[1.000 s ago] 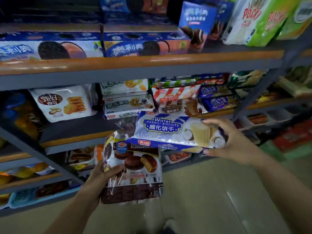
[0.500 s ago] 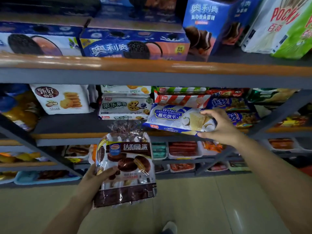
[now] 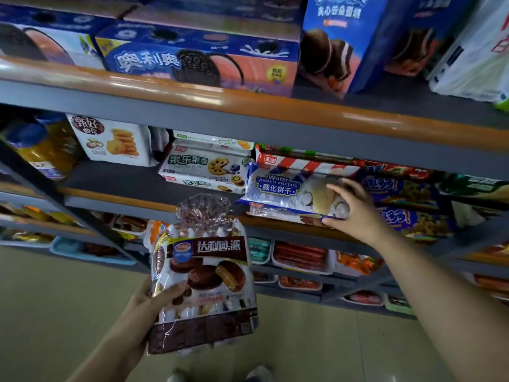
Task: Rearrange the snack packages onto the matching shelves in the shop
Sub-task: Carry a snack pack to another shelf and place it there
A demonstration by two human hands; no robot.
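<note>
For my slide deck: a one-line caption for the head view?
Right hand sets a wafer biscuit pack on the middle shelf; left hand holds a chocolate pie bag.

Grey metal shelving (image 3: 248, 117) fills the view, each tier edged with an orange strip (image 3: 275, 106) that catches soft glare. Dark diagonal braces (image 3: 91, 216) cross the lower tiers. Below, a pale, smooth beige floor (image 3: 316, 346) with faint tile lines. Lighting is dim and cool.

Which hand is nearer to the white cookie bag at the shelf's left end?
Left. The left hand, holding the chocolate pie bag, is below the cookie bag. The right hand is far right of it, on the wafer pack.
</note>
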